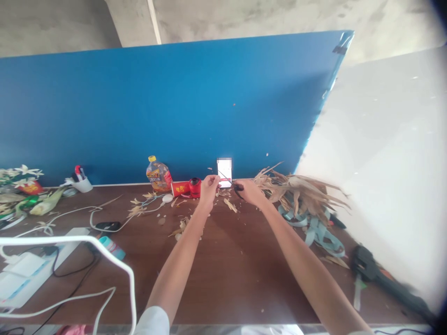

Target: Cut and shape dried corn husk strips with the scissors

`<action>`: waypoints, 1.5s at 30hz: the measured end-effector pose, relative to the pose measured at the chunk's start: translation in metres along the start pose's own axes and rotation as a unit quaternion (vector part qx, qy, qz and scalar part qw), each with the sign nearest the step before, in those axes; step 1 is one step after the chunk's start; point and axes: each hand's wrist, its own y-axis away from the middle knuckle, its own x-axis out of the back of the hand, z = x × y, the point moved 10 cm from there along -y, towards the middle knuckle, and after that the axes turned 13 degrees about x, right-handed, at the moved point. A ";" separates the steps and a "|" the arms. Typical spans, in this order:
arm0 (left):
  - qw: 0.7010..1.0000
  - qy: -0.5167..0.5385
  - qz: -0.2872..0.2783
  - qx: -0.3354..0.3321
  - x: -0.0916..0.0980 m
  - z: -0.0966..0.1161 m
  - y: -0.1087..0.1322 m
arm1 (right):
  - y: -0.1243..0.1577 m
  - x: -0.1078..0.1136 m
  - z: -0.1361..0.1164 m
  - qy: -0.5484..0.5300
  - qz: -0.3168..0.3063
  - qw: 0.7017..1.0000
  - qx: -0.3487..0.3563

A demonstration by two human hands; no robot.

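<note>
My right hand (249,191) is closed around the dark handles of a pair of scissors (229,181), whose blades point left. My left hand (209,187) is just left of the blade tips, its thumb and fingers pinched together. What it pinches is too small to make out. Behind both hands a phone (225,166) with a lit screen leans upright against the blue panel, partly covered by the blades. Pale dry scraps (230,205) lie on the table below the hands.
Dried corn husks (302,193) and a light blue ribbon (323,237) lie at right, near a glue gun (370,265). A bottle (159,177) and a red cup (180,188) are left of my hands. A power strip (31,274) and white cables occupy the left.
</note>
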 end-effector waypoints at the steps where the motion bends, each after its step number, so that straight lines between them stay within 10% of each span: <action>1: 1.000 0.003 0.000 -0.009 0.000 0.001 0.000 | 0.000 -0.001 0.002 0.000 0.001 1.000 -0.001; 28: 0.994 -0.023 -0.103 0.032 -0.031 -0.007 0.014 | -0.005 0.004 -0.001 0.049 0.052 0.997 0.015; 38: 0.992 -0.050 -0.116 0.024 -0.037 -0.015 0.009 | -0.005 0.007 0.011 -0.205 0.119 0.971 -0.002; 45: 0.989 -0.083 -0.122 -0.006 -0.037 -0.010 0.014 | -0.002 0.014 0.012 -0.146 0.139 0.979 -0.023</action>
